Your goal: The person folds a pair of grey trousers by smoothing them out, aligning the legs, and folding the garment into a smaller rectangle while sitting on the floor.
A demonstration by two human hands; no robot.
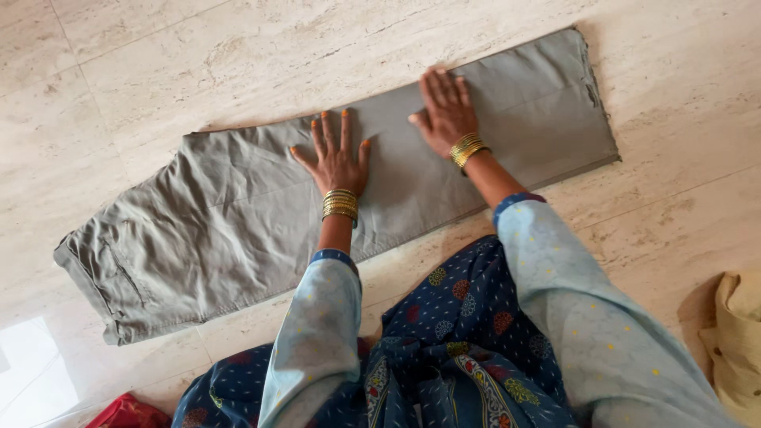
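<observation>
Both flat hands (388, 135) on trousers (238, 214)

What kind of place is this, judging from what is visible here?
Probably a room in a home. The floor is pale polished stone tile, grey trousers lie flat on it under both hands, and more cloth, yellow and red, sits nearby.

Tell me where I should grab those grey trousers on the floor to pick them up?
Probably the waistband end of the grey trousers, at the left. It is the widest, thickest part, with pockets, and lies free of both hands. The left hand and right hand press flat on the folded legs, so come in from the left edge.
</observation>
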